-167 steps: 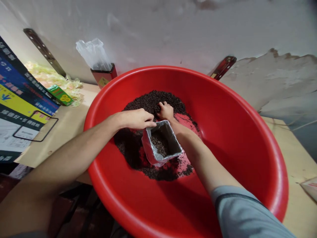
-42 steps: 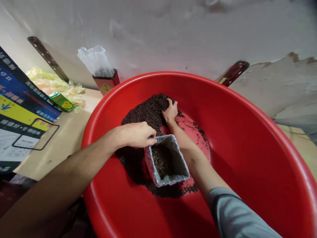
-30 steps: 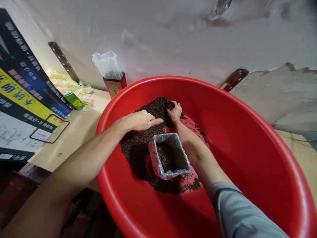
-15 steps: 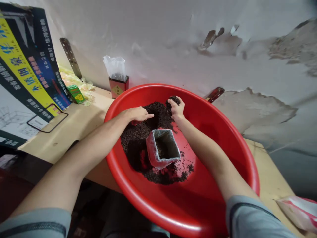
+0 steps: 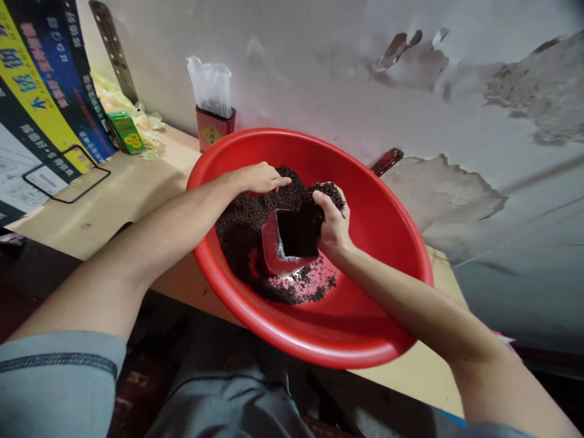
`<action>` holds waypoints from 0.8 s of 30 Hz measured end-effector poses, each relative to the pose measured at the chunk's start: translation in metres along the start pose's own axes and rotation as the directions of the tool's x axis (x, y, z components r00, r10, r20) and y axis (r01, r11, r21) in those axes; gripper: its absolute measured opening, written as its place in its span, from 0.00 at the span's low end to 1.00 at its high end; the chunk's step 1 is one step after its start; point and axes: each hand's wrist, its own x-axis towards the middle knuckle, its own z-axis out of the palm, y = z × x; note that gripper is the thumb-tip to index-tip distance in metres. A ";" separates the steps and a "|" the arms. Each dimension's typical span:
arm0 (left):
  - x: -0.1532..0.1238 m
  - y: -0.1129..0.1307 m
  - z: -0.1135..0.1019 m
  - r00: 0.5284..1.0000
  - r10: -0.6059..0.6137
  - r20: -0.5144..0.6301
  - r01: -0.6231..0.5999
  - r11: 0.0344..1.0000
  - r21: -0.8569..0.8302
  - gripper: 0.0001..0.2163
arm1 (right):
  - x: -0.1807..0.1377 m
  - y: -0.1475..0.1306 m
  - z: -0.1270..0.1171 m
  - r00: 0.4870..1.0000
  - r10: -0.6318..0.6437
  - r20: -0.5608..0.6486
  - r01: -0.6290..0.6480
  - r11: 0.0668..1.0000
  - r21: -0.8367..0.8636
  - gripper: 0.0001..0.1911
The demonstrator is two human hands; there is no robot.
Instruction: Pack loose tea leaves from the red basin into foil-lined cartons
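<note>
From here I see the right hand (image 5: 334,224) at the foil bag (image 5: 272,248), fingers curled around dark leaves (image 5: 332,191) (a heaped clump). The left hand (image 5: 259,178) lies flat on the pile (image 5: 239,219), fingers outstretched.

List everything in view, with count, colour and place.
basin: one, red, on the table.
dark granules: one heap, black-brown, inside the basin.
pouch: one, red, open, standing in the granules.
tin: one, red, clear bag inside, by the wall.
small box: one, green, far left on table.
printed carton: one, blue, yellow, black, left edge.
table: one, beige, under the basin.
left hand: flat on the heap.
right hand: closed on a handful of granules at pouch mouth.
</note>
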 end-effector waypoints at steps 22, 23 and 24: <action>-0.006 -0.001 -0.004 0.996 -0.088 0.031 0.089 0.996 -0.001 0.25 | -0.014 0.002 -0.016 0.937 -0.088 0.339 0.137 0.983 -0.123 0.15; -0.005 -0.001 -0.003 0.997 -0.076 0.030 0.075 0.997 0.028 0.24 | -0.014 0.000 -0.017 0.922 -0.094 0.377 0.160 0.976 -0.148 0.14; -0.005 -0.002 -0.003 0.997 -0.069 0.030 0.067 0.996 0.055 0.23 | -0.014 -0.002 -0.018 0.906 -0.091 0.413 0.179 0.967 -0.179 0.13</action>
